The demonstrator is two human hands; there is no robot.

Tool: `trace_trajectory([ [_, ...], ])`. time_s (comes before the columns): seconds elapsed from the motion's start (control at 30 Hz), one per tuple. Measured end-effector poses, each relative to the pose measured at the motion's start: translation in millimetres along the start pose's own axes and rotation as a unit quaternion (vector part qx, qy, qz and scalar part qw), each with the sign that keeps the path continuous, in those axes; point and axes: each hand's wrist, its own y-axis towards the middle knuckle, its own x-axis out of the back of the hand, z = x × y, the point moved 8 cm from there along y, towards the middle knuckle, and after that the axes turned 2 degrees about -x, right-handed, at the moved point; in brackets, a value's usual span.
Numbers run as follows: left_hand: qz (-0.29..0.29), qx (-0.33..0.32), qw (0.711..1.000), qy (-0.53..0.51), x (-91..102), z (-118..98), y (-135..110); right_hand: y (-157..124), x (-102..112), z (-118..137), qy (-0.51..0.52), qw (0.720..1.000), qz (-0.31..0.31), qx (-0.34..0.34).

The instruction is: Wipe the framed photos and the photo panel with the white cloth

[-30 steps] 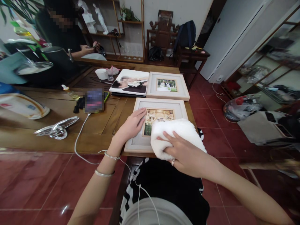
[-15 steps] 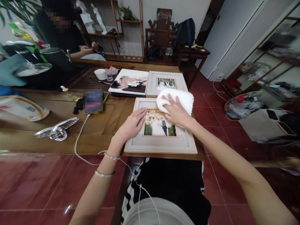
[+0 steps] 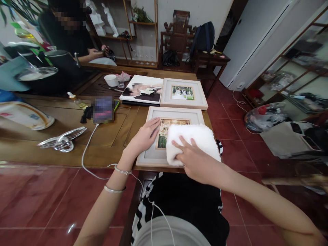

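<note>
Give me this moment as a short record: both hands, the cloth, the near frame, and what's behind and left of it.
Left hand: on the near picture frame's left side
Right hand: fingers spread on the white cloth; grip underneath hidden
Cloth: over the frame's right part
Near photo: partly covered
Behind: second picture frame, large photo
Left on table: dropper bottle, white cable

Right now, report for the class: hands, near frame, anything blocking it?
Left hand: on left side of near frame. Right hand: on white cloth, over frame's right side. Cloth hides part of photo.
</note>
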Motion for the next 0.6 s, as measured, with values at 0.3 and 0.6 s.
trace_trajectory([
  [0.3,-0.009,0.002,1.000,0.006,2.9,-2,0,-10,-5,14,0.078,0.997,-0.005,0.025],
  [0.6,-0.006,-0.007,1.000,-0.002,2.0,0,1,53,9,-74,-0.021,0.982,-0.159,-0.104],
])
